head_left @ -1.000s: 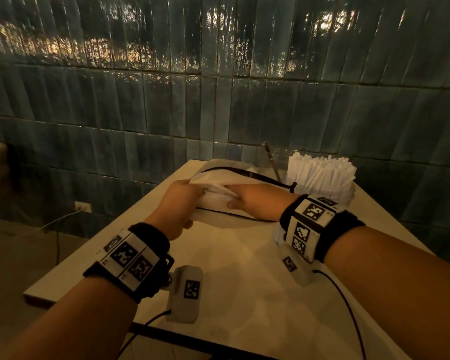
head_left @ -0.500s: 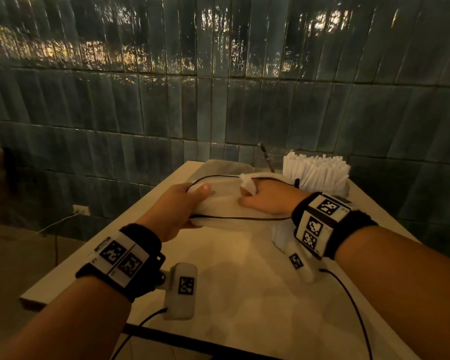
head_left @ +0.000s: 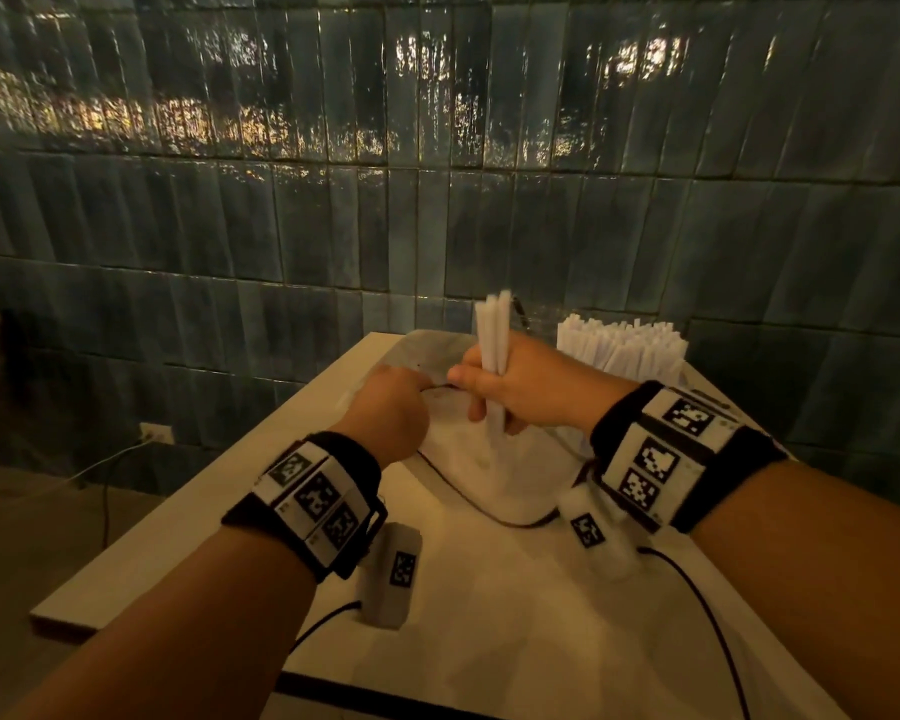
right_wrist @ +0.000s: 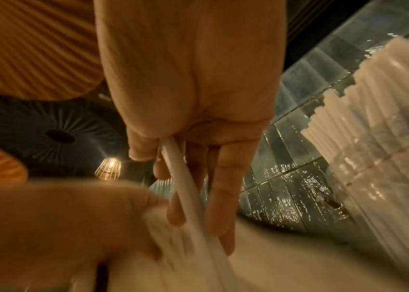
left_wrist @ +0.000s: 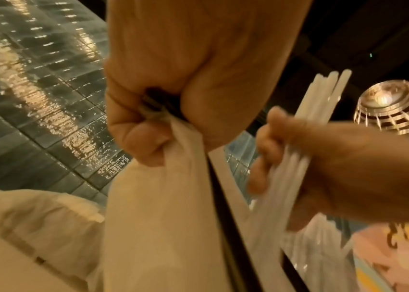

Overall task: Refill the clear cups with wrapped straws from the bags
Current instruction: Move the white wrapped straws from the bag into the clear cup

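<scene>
One bag: the bag is lying at centre frame on the table, white with a dark edge, its mouth being held up.
Left hand: the left hand, left of centre, is gripping the bag's gathered edge, fingers curled tight on it in the left wrist view.
Right hand: the right hand, just right of it, is clamping a small bunch of wrapped straws, their tips pointing up and their lower ends still at the bag's mouth.
Clear cup: the clear cup, right of centre, is already standing packed with straws.
Progress: one cup seems nearly filled; this bunch is still waiting to go in. Other cups are not showing.
</scene>
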`<action>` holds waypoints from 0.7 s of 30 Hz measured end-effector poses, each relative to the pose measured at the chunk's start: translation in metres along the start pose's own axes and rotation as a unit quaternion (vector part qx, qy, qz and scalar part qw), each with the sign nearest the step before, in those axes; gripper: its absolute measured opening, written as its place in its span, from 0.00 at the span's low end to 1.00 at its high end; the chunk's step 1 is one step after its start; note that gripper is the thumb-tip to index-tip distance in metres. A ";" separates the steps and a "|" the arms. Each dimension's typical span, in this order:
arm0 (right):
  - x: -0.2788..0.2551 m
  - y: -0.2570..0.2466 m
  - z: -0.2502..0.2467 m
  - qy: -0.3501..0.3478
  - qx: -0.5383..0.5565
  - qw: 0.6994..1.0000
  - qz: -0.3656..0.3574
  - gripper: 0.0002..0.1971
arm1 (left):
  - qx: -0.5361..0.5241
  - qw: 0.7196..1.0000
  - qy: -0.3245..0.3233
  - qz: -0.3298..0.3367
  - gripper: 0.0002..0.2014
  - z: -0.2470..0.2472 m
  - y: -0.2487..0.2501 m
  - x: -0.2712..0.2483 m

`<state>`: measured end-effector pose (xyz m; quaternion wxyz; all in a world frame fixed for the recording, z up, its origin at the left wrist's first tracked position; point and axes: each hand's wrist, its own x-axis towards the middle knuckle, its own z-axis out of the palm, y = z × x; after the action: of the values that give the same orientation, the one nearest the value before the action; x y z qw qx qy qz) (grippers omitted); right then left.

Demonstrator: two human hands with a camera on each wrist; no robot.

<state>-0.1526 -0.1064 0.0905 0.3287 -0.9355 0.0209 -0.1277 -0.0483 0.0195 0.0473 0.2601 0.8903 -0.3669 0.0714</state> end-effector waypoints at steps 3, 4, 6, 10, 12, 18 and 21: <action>-0.002 -0.008 -0.023 0.081 0.083 0.993 0.014 0.13 | 0.073 0.996 -0.042 -0.018 0.15 0.011 -0.007 0.003; -0.003 -0.010 -0.031 0.098 0.093 0.991 0.019 0.14 | 0.079 0.994 -0.078 -0.023 0.17 0.015 -0.010 0.003; -0.005 -0.011 -0.048 0.118 0.090 0.988 0.035 0.15 | 0.073 0.981 -0.170 -0.055 0.28 0.023 -0.012 0.001; -0.013 -0.008 -0.069 0.137 0.071 0.986 0.068 0.13 | 0.211 0.959 -0.184 -0.052 0.43 0.031 0.005 0.000; -0.017 -0.006 -0.077 0.138 0.062 0.986 0.073 0.12 | 0.219 0.964 -0.145 -0.029 0.40 0.031 0.022 -0.001; -0.026 -0.002 -0.099 0.169 0.056 0.982 0.067 0.13 | -0.008 0.981 -0.105 0.164 0.37 0.033 0.074 -0.004; -0.027 -0.004 -0.115 0.197 0.057 0.977 0.052 0.14 | -0.035 0.968 -0.076 0.235 0.39 0.035 0.094 -0.002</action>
<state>-0.2085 -0.1704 0.1735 0.3774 -0.8692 0.1266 -0.2932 -0.1169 -0.0532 0.0549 0.2386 0.7723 -0.5867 0.0500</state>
